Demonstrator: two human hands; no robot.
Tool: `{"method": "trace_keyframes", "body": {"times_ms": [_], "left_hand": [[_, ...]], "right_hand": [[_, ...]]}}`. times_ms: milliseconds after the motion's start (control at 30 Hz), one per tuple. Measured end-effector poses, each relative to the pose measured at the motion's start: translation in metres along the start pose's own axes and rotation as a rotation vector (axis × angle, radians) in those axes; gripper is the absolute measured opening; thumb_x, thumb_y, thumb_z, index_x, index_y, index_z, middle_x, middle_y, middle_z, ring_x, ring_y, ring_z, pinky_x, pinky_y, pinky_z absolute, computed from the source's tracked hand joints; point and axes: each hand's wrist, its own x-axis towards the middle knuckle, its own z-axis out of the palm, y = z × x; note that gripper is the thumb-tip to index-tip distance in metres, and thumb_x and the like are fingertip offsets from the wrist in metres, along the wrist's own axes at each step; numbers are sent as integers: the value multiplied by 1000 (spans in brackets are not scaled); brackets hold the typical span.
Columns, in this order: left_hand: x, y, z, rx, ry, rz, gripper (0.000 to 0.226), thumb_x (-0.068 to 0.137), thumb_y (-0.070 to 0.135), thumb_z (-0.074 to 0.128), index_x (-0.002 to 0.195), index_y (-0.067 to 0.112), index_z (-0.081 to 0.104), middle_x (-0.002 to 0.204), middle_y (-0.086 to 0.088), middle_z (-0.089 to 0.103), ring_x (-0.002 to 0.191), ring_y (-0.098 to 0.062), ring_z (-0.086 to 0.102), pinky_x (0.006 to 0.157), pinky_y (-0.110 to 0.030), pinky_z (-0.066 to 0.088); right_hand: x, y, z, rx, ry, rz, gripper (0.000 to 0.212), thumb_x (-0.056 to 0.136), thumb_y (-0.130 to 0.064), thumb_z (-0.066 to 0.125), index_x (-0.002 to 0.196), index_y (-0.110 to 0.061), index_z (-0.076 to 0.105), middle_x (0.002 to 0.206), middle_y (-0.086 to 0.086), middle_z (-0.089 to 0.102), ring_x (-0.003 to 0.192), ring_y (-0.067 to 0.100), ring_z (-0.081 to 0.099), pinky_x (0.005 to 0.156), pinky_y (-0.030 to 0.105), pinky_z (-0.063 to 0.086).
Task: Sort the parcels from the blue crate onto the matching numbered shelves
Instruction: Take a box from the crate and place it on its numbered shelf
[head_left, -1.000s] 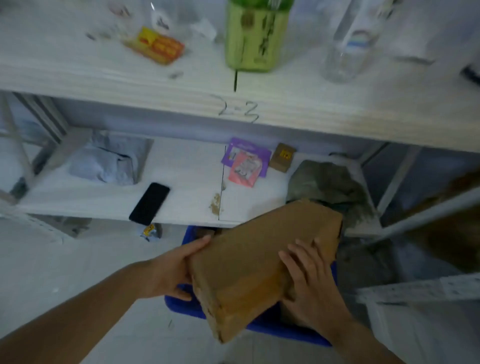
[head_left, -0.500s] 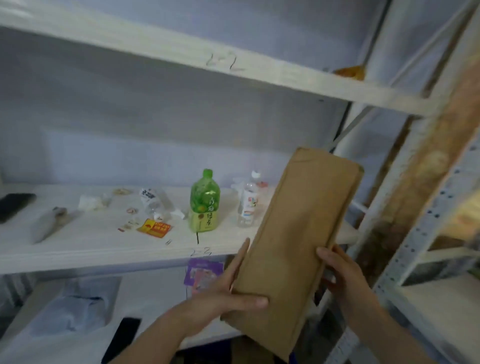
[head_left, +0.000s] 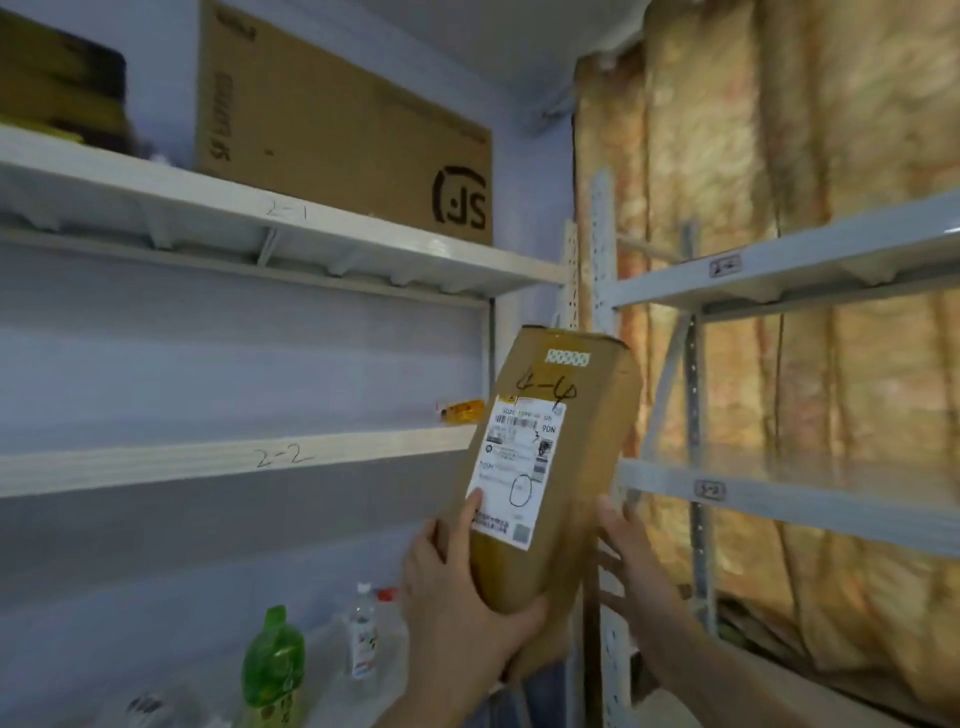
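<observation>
Parcel (head_left: 571, 415) marked 4-4 upright beside shelf 2-2 (head_left: 208, 462), left hand (head_left: 457, 597) wrapped round its lower end, right hand (head_left: 639, 566) with straight fingers against its right edge

Brown cardboard parcel (head_left: 566, 467), upright, slight tilt, held mid-air; white label, handwritten "4-4".

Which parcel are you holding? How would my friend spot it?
Find where the white shelves meet the grey rack. There the left hand and right hand hold up a tall brown parcel. Unlike the big box up top, it bears a white label and handwritten "4-6".
</observation>
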Motion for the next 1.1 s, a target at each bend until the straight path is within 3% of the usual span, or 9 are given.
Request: {"method": "trace_keyframes", "body": {"times_ms": [133,200,333,433,533,667,833,967,1100], "left_hand": [[-2,64,17,138,181,116,111,48,81,49,138,49,-10,144,2,19,132,-19,25,107,-39,30],[0,87,25,31,168,201,111,53,77,56,138,52,-12,144,9,19,133,-14,25,109,-39,29],[27,121,26,-428,-33,248,105,46,80,61,126,68,-5,136,23,23,131,-10,30,107,-41,37],[48,128,32,-629,-320,134,132,26,78,74,134,62,1,150,20,11,139,-14,25,108,-42,35],[42,133,49,-942,-701,17,142,27,44,95,136,63,5,147,19,22,118,-12,49,92,-44,51],[36,141,84,-1196,-755,-90,128,22,25,98,132,50,37,135,-1,47,116,-33,53,86,-54,52],[28,154,101,-872,-647,71,105,41,59,87,131,45,36,144,5,40,128,-20,47,99,-45,49],[19,173,98,-910,-744,42,91,45,55,84,126,37,45,121,4,63,101,-16,68,76,-29,58],[8,180,98,-946,-829,-25,68,69,42,77,128,32,43,118,-1,64,100,-20,66,66,-30,57]], "right_hand": [[-11,-36,2,-75,-2,-259,105,66,-27,80,146,-34,12,130,-10,50,118,13,52,92,26,50],[-6,-53,-20,-71,90,-311,109,60,-25,87,144,-34,18,126,-11,54,117,14,54,95,32,49],[-8,-92,-80,-76,98,-344,104,46,-34,93,133,-35,36,115,-8,64,103,15,64,80,32,56],[-17,-107,-110,-138,134,-400,108,39,-43,90,133,-40,36,116,-8,65,104,13,65,81,33,57],[-26,-113,-124,-121,198,-509,112,48,-33,93,138,-41,28,114,-9,66,104,12,64,90,43,55],[-34,-121,-138,-72,233,-511,116,53,-28,91,142,-39,18,118,-11,58,104,8,59,89,37,53],[-40,-128,-169,-218,190,-494,103,55,-43,86,138,-47,26,119,-15,64,103,9,65,85,34,57],[-58,-126,-180,-271,103,-389,101,60,-61,73,142,-46,15,135,-17,47,119,6,53,97,30,50],[-82,-130,-195,-364,53,-283,67,84,-49,59,131,-54,11,121,-28,43,97,-14,46,62,0,46]]}}
